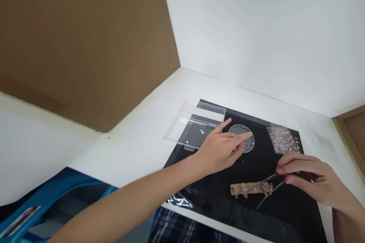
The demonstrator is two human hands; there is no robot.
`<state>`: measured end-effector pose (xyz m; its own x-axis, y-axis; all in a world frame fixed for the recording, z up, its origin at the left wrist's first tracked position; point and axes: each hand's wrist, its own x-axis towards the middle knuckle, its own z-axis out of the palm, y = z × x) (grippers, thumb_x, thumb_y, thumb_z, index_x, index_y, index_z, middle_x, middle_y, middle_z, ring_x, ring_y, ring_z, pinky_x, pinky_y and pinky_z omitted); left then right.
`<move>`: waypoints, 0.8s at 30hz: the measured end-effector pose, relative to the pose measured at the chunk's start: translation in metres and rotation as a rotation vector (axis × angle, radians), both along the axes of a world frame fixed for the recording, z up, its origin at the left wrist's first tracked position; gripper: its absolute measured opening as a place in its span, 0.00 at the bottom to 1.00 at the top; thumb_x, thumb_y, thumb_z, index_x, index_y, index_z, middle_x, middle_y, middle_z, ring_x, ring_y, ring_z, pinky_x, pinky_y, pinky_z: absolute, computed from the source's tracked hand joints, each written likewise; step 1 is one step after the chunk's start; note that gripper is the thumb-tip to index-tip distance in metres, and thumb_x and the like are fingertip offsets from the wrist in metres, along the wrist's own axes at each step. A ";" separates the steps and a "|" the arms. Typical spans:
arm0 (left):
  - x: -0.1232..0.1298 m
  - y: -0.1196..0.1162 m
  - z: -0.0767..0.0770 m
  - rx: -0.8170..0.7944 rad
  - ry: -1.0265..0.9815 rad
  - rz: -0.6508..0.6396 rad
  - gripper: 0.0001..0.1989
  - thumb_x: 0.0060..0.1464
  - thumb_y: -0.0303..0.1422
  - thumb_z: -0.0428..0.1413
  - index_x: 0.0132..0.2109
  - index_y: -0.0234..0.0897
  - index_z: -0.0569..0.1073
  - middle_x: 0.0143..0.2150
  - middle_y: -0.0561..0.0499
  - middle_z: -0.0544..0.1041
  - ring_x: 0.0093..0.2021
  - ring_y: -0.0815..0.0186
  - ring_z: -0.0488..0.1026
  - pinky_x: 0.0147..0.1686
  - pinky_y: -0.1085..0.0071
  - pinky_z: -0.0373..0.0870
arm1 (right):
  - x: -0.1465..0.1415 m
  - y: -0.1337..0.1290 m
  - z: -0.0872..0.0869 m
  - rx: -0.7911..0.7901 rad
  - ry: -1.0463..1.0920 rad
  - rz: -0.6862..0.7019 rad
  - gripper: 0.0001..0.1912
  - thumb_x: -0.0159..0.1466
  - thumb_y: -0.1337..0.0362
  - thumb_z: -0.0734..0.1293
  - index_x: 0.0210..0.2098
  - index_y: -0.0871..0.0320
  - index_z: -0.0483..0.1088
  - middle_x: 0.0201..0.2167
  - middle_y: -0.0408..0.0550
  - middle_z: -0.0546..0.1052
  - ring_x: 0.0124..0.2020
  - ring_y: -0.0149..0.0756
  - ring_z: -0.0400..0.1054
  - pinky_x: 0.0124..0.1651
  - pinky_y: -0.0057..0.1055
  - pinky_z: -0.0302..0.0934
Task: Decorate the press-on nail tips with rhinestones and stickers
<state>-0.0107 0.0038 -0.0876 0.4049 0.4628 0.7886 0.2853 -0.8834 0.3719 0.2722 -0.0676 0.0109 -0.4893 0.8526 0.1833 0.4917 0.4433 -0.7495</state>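
My left hand (pixel 221 148) reaches over a round clear dish (pixel 250 148) with small bits around its rim. Some of its fingers are stretched out and spread; others are bent under and partly hidden. A tiny teal piece (pixel 243 150) shows beside a fingertip; whether it is touched I cannot tell. In my right hand (pixel 309 174) is a pair of metal tweezers (pixel 275 188), its tips apart. The tweezers reach over the right end of a tan strip (pixel 251 188), which carries several pinkish, clear pieces and lies flat on the black sheet (pixel 216 193).
An open clear hinged case (pixel 173 131) with small shiny bits lies left of the dish. At the right is a clear packet of red and silver gems (pixel 284 139). A brown panel (pixel 108 45) and white walls border the white table (pixel 137 148). A blue chair (pixel 65 190) stands lower left.
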 end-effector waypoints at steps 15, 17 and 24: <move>-0.001 0.001 -0.001 -0.010 0.056 -0.036 0.15 0.72 0.23 0.53 0.62 0.33 0.74 0.41 0.56 0.87 0.46 0.68 0.86 0.78 0.51 0.65 | 0.002 0.002 -0.032 -0.143 0.119 -0.045 0.05 0.69 0.56 0.79 0.40 0.49 0.88 0.34 0.52 0.85 0.32 0.38 0.81 0.33 0.26 0.76; -0.002 0.002 -0.001 0.000 0.060 -0.034 0.16 0.72 0.23 0.53 0.62 0.33 0.74 0.41 0.56 0.87 0.46 0.67 0.87 0.77 0.50 0.67 | 0.003 0.000 -0.033 -0.172 0.177 -0.039 0.09 0.72 0.54 0.76 0.41 0.49 0.88 0.33 0.52 0.84 0.25 0.34 0.77 0.27 0.25 0.72; -0.003 0.004 0.000 -0.009 0.088 -0.036 0.15 0.73 0.24 0.53 0.63 0.34 0.72 0.38 0.58 0.86 0.46 0.67 0.86 0.77 0.48 0.67 | -0.005 -0.006 -0.040 -0.383 0.348 -0.049 0.17 0.72 0.49 0.76 0.36 0.56 0.87 0.30 0.52 0.80 0.19 0.26 0.64 0.20 0.23 0.60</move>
